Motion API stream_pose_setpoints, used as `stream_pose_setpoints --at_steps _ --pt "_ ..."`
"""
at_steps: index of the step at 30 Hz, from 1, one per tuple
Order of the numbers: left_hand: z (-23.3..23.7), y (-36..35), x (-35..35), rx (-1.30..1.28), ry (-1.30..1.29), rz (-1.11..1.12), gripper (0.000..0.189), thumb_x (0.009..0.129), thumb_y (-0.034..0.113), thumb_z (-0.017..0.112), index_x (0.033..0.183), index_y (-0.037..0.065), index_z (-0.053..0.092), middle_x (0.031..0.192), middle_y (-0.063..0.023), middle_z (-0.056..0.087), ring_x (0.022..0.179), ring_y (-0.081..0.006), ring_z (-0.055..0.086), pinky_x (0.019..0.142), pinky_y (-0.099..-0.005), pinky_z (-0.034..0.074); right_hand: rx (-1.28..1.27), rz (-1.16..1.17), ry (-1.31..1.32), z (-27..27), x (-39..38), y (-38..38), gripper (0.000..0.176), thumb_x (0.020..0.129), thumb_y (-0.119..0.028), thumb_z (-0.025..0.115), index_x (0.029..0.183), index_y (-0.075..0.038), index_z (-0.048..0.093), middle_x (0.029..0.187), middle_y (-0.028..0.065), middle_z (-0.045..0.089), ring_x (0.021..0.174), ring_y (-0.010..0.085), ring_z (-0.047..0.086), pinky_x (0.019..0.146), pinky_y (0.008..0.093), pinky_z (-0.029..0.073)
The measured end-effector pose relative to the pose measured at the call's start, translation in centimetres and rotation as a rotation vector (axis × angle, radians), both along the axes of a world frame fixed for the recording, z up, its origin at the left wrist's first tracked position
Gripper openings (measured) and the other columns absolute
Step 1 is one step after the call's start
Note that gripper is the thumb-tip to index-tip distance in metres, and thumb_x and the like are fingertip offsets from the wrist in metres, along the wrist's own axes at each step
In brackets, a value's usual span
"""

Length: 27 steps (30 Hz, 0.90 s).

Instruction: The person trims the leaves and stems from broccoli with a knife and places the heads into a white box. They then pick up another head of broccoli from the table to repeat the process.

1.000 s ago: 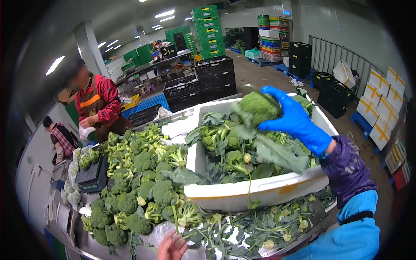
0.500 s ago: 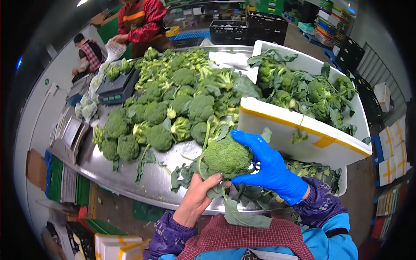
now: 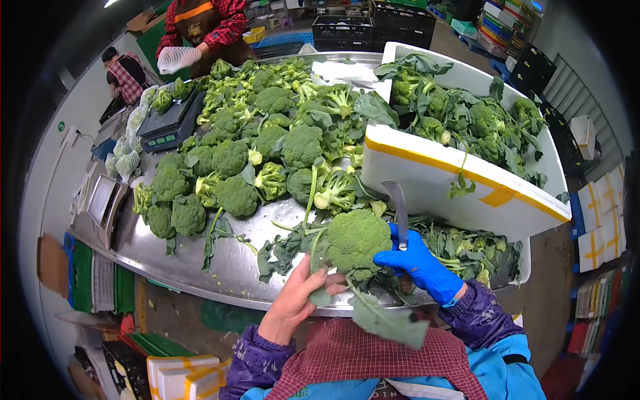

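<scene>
The bare left grip (image 3: 301,293) is pinching the leafy underside of one broccoli head (image 3: 360,241), which sits between the two hands. The right grip (image 3: 421,265), in a blue glove, is closed around a knife (image 3: 398,203), its curved blade pointing away from the person. Beyond the left grip, many other broccoli heads (image 3: 237,195) lie on the metal surface (image 3: 143,247); beyond the right one stands a white box (image 3: 453,177), filled with more broccoli.
</scene>
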<state>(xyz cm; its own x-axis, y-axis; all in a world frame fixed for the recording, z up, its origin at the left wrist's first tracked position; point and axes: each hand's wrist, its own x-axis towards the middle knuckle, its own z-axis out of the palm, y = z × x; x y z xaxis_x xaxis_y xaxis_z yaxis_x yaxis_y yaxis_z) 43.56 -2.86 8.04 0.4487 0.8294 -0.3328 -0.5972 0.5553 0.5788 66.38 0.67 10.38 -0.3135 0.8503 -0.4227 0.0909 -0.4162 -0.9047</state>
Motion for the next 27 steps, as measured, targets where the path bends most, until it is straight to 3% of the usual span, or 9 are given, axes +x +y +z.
stream_pose_setpoints --at_steps 3,6,7,11,14,16,19,23,27 --pt "-0.2 0.6 -0.7 0.239 0.449 0.198 0.063 0.079 0.003 0.062 0.132 0.006 0.031 0.124 -0.0125 0.043 0.104 -0.0216 0.050 0.086 -0.0353 0.045 0.063 -0.128 0.174 -0.1 0.0 -0.5 0.061 0.066 -0.013 0.078 0.118 0.000 0.049 0.104 0.0058 0.059 0.090 0.0111 0.056 0.078 0.0261 0.047" --pt "-0.3 0.4 -1.6 0.457 0.870 0.381 0.062 0.074 -0.002 0.062 0.130 0.004 0.035 0.124 -0.0117 0.042 0.104 -0.0185 0.046 0.085 -0.0314 0.044 0.367 -0.217 0.219 -2.4 0.1 0.1 0.059 0.064 -0.011 0.078 0.117 -0.005 0.051 0.090 0.0007 0.056 0.086 0.0117 0.058 0.066 0.0269 0.049" --pt "0.0 0.3 -1.6 0.598 0.986 0.444 0.062 0.073 -0.002 0.062 0.129 0.004 0.036 0.124 -0.0119 0.041 0.104 -0.0184 0.045 0.085 -0.0308 0.043 0.665 -0.235 -0.056 -2.6 0.2 0.3 0.058 0.064 -0.013 0.079 0.115 -0.006 0.051 0.095 0.0033 0.057 0.088 0.0151 0.059 0.067 0.0291 0.050" --pt "1.9 0.1 2.1 0.354 0.491 0.030 0.072 0.079 0.008 0.062 0.138 0.009 0.020 0.127 -0.0136 0.036 0.111 -0.0211 0.042 0.089 -0.0357 0.043 1.150 -0.082 -0.681 -0.6 -0.8 -0.9 0.054 0.065 -0.019 0.074 0.113 -0.009 0.051 0.106 0.0097 0.055 0.083 0.0262 0.062 0.066 0.0330 0.051" --pt "0.4 0.4 3.5 0.147 -0.086 0.108 0.083 0.082 0.018 0.063 0.141 0.021 0.004 0.133 -0.0133 0.030 0.119 -0.0260 0.038 0.088 -0.0379 0.044 1.251 0.144 -0.707 -1.1 -1.6 -2.3 0.053 0.068 -0.019 0.069 0.116 -0.010 0.050 0.105 0.0091 0.056 0.074 0.0261 0.062 0.054 0.0325 0.051" --pt "-1.2 0.6 4.3 0.060 -0.005 0.205 0.073 0.083 0.014 0.062 0.138 0.020 0.014 0.130 -0.0123 0.036 0.117 -0.0272 0.041 0.087 -0.0417 0.046 1.252 0.394 -0.703 -0.8 -2.1 -3.0 0.044 0.073 -0.017 0.065 0.114 -0.012 0.053 0.102 0.0072 0.058 0.069 0.0227 0.063 0.049 0.0306 0.050" --pt "-2.0 0.9 4.0 -0.054 0.047 0.218 0.063 0.084 0.009 0.060 0.134 0.014 0.023 0.125 -0.0123 0.042 0.111 -0.0270 0.047 0.084 -0.0448 0.048 1.319 0.256 -0.420 -0.4 -1.7 -2.7 0.034 0.072 -0.019 0.070 0.104 -0.012 0.060 0.094 0.0071 0.062 0.070 0.0236 0.064 0.055 0.0291 0.051" --pt "-1.6 0.6 3.0 -0.127 0.098 0.191 0.053 0.084 0.005 0.057 0.129 0.007 0.029 0.121 -0.0125 0.047 0.106 -0.0263 0.053 0.079 -0.0467 0.052 1.292 -0.046 -0.668 -0.4 1.0 -0.4 0.037 0.075 -0.015 0.063 0.111 -0.014 0.056 0.088 0.0051 0.060 0.065 0.0212 0.062 0.048 0.0308 0.047" --pt "-1.4 0.4 3.3 -0.098 0.156 0.103 0.052 0.083 0.007 0.058 0.128 0.006 0.032 0.121 -0.0125 0.047 0.105 -0.0257 0.054 0.081 -0.0448 0.052 1.222 0.149 -0.989 -0.3 1.6 1.0 0.043 0.075 -0.015 0.060 0.117 -0.014 0.053 0.076 0.0049 0.055 0.057 0.0210 0.058 0.045 0.0316 0.045"
